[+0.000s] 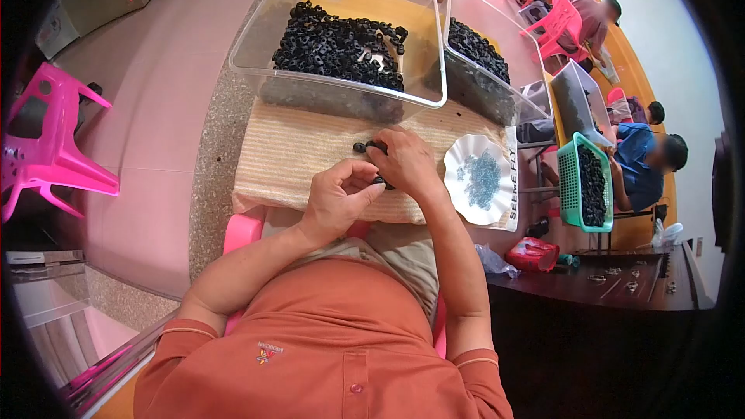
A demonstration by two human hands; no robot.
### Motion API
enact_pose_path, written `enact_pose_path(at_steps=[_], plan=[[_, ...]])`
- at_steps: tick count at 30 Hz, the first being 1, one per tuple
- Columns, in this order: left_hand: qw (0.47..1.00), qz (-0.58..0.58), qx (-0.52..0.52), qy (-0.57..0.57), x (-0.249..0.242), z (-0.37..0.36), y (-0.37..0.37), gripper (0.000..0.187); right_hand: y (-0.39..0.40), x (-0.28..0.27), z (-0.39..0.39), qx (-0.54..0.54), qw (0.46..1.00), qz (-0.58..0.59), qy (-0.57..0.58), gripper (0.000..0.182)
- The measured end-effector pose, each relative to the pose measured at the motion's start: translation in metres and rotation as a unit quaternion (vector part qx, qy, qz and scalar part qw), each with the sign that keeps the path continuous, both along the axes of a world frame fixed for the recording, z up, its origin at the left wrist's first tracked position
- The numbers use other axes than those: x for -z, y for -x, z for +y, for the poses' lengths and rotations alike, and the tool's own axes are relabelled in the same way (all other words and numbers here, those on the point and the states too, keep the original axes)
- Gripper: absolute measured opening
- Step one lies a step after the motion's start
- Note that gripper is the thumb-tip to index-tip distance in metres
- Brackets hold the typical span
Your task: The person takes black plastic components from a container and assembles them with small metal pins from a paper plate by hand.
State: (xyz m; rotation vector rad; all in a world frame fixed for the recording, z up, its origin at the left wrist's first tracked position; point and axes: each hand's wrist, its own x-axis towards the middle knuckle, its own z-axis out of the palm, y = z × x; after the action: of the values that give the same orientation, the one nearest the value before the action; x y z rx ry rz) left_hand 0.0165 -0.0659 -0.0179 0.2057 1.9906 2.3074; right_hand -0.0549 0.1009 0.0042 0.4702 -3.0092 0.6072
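My left hand [339,200] pinches a small black round part [380,181] between thumb and fingers above the cloth-covered table [287,147]. My right hand [407,161] is closed just to its right, its fingertips over small black parts; what it grips is mostly hidden. Another black part [359,147] lies on the cloth beside my right fingertips. To the right stands a white scalloped plate [458,206] holding many tiny clear or bluish pieces.
Beyond my hands stand a clear bin [240,62] of black parts and a second clear bin [535,54]. At right are a green basket [570,186] and a person in blue [638,163]. A pink chair [70,140] stands left.
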Motion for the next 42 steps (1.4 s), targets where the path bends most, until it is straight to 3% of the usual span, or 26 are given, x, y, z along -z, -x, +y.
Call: enact_pose_path(at_steps=[25, 34, 37, 42], plan=[[0.997, 0.012, -0.051, -0.063, -0.005, -0.012, 0.016, 0.019, -0.02, -0.02, 0.021, -0.051, 0.997, -0.049, 0.006, 0.024], [0.998, 0.008, -0.04, -0.05, -0.003, -0.012, 0.015, 0.021, -0.02, -0.019, 0.018, -0.005, 0.998, -0.056, -0.013, 0.026], [0.998, 0.005, -0.041, -0.042, -0.002, -0.011, 0.015, 0.021, -0.021, -0.014, 0.022, 0.006, 0.998, 0.008, 0.064, 0.027], [0.998, -0.005, -0.035, -0.05, -0.004, -0.012, 0.014, 0.021, -0.029, -0.024, 0.038, 0.021, 0.999, 0.015, 0.037, 0.026]])
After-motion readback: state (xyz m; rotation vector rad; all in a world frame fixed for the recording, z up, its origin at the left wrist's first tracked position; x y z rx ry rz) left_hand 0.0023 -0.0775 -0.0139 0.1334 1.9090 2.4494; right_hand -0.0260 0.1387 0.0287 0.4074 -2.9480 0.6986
